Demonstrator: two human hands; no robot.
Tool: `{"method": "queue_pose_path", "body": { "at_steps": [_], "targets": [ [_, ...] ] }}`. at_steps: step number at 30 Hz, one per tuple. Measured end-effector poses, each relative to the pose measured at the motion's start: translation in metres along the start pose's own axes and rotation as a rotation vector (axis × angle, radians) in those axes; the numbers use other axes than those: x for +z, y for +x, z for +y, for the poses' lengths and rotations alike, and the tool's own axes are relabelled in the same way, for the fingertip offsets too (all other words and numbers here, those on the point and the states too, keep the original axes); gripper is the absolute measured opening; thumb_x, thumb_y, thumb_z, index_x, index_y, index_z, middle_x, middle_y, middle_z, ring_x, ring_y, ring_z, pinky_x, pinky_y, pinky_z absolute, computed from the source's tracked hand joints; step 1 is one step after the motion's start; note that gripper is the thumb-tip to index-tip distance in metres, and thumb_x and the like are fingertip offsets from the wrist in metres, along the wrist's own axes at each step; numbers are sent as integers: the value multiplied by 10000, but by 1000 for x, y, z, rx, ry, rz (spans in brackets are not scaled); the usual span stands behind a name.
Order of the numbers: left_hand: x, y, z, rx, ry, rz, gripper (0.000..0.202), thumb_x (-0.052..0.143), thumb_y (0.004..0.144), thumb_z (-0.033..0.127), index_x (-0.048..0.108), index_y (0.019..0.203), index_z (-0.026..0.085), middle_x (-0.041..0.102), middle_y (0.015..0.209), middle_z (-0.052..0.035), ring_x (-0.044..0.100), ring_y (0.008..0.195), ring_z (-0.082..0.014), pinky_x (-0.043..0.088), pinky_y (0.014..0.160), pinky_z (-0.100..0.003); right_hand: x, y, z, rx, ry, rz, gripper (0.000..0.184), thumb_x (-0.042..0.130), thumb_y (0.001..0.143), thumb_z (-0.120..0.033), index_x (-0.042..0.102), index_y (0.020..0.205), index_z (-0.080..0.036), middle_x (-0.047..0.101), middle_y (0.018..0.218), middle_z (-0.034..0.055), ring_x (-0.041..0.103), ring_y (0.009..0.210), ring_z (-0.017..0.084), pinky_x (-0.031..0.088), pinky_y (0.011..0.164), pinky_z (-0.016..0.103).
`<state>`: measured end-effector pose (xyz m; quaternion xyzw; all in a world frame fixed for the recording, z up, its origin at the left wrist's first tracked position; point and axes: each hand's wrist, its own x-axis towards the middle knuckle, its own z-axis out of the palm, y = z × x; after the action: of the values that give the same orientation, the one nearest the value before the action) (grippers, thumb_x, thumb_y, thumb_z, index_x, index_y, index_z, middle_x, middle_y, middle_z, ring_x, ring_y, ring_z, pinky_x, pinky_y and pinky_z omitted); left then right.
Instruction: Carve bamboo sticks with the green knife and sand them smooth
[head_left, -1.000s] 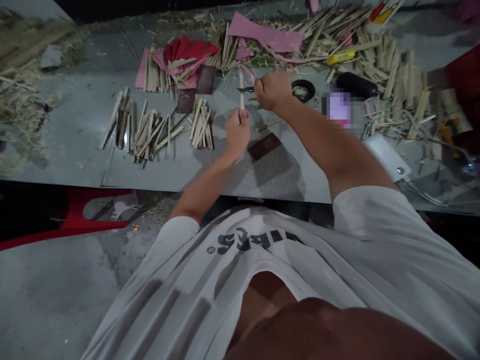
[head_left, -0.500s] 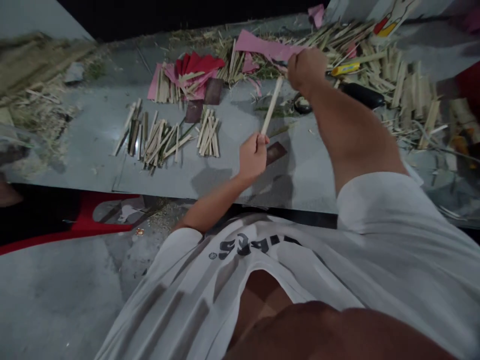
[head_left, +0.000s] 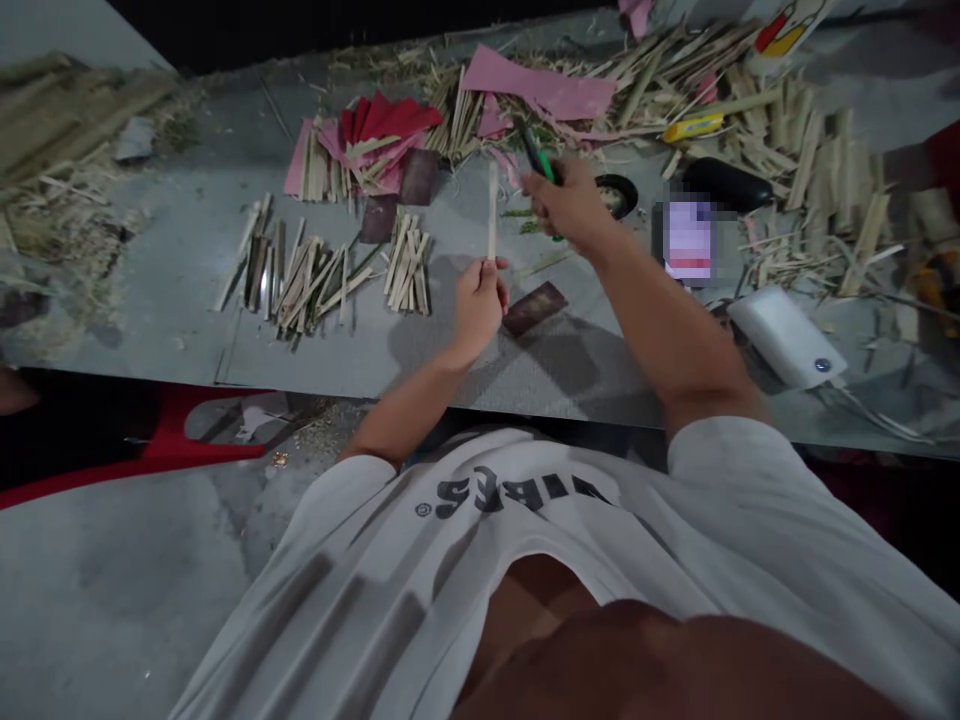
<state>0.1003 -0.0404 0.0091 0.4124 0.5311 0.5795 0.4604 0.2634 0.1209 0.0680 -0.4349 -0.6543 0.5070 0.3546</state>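
Thin wooden sticks (head_left: 301,287) mid-left look done, left hand (head_left: 478,308) pinching a pale, unfinished-looking wooden strip (head_left: 493,212), right hand (head_left: 571,205) gripping probably a green-black knife (head_left: 541,162).

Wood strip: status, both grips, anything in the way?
Left grip on wood strip. Right grip holding green-and-black tool, apart from strip. Brown rectangle beside left grip, not blocking.

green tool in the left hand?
No, the right hand grips the green tool, while the left hand holds a pale stick.
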Motion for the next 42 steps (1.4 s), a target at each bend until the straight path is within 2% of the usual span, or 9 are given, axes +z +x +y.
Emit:
{"method": "queue_pose_path", "body": {
  "at_steps": [2,4,13,19,25,29,35,39,42],
  "targets": [
    [2,-5,-2,-4,16,-32,527,525,1392,629,731,1056,279,588,623,58,518,507,-140,427,520,-319,8,-10,2,2,44,51,603,956,1135,-786,667,1008,-272,625,774,-38,413,607,144,416,580,310],
    [3,-9,-4,-14,29,-67,536,550,1381,652,727,1029,290,597,617,55,502,507,-130,413,515,-318,10,-13,1,-28,65,105,620,997,1033,-793,633,928,-302,613,732,-22,394,589,172,367,545,337],
    [0,-19,-3,35,132,-175,492,620,1357,605,701,995,282,682,658,35,620,529,-138,494,546,-270,-13,-15,-8,-62,66,43,542,1058,865,-786,714,757,-381,643,715,52,494,632,286,473,536,490],
    [3,-17,1,25,142,-115,379,710,1314,658,811,1241,300,683,649,48,602,523,-150,483,552,-284,-1,-37,-24,-132,21,131,522,992,943,-782,701,762,-388,601,714,60,533,694,312,498,611,517],
    [-4,-9,5,45,120,-13,486,598,1361,659,817,1144,283,607,623,39,571,526,-159,480,572,-315,-15,-44,-21,-288,-403,33,775,821,1115,-926,477,812,-301,496,788,99,673,949,371,607,882,527],
    [-11,-7,7,65,121,25,438,644,1359,595,815,1104,282,577,629,41,610,562,-169,502,606,-312,-19,-47,-17,-231,-562,-38,856,922,1034,-961,430,845,-287,482,784,130,730,1152,464,611,903,519],
    [-9,-8,1,109,123,39,415,628,1370,558,814,1121,282,572,637,45,604,566,-159,506,639,-307,-18,-55,-24,-149,-481,-139,785,832,991,-1098,636,892,-343,608,798,158,760,1110,472,528,656,514],
    [-9,-10,-1,174,136,44,539,585,1350,714,796,1113,279,522,644,46,587,565,-169,507,633,-326,-21,-58,-30,-164,-494,-127,707,844,1046,-1054,714,962,-364,602,756,153,753,1091,456,587,737,530],
    [-12,-9,-4,238,175,18,676,548,1290,890,780,1114,280,516,647,46,587,561,-174,499,621,-346,-19,-60,-38,-199,-800,-65,660,777,1170,-927,684,938,-316,642,802,146,757,1083,432,604,865,525]
  ]
}}
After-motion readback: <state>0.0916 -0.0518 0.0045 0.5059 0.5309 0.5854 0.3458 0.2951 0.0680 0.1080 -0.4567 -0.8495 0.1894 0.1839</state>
